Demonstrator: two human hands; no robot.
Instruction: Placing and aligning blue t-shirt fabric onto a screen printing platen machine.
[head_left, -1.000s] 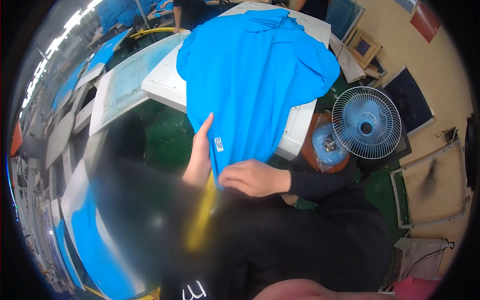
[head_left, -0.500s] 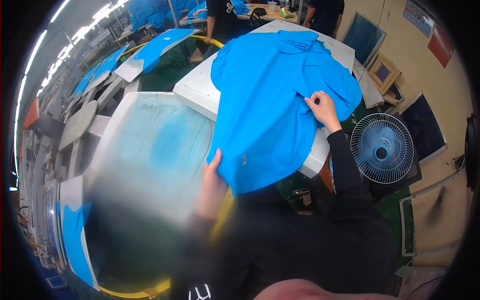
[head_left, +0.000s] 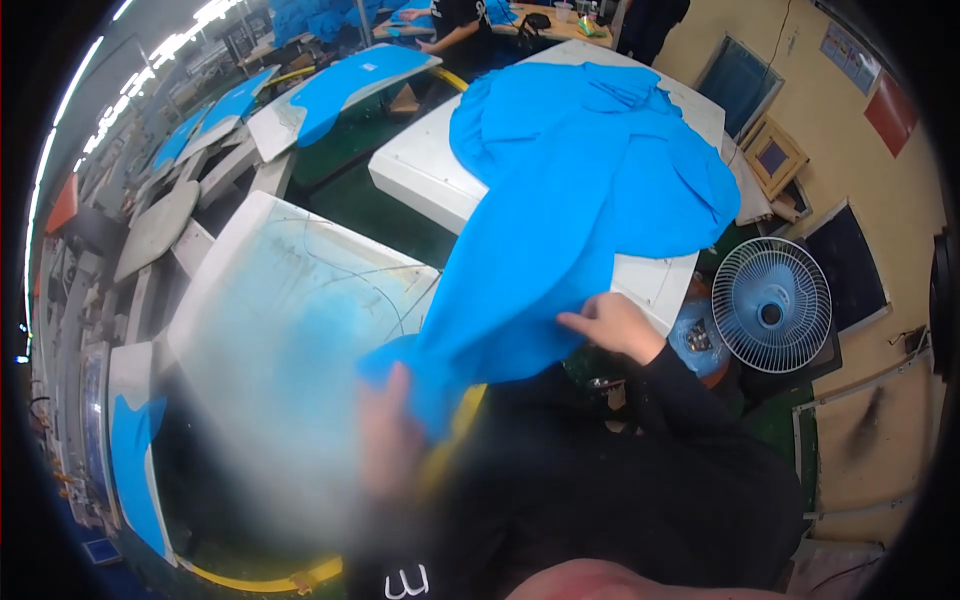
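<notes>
A bright blue fabric piece stretches from the heap toward me, over the gap between a white table and a pale platen. My left hand, blurred, is closed on its near left corner, with the thumb on top. At the near right edge of the same piece, my right hand pinches the cloth between thumb and fingers. Beyond my hands, a pile of blue fabric lies in folds on the white table. I cannot tell where the held piece parts from the pile.
Left of my hands is the pale, blue-stained platen. More platens bearing blue pieces curve away at far left. A yellow rail runs low in front. A round fan stands at right. Two people are at the back.
My left hand has moved left and nearer, drawing the fabric corner over the platen. My right hand has come down and nearer, along the cloth's edge. The held piece now stretches farther off the pile.
</notes>
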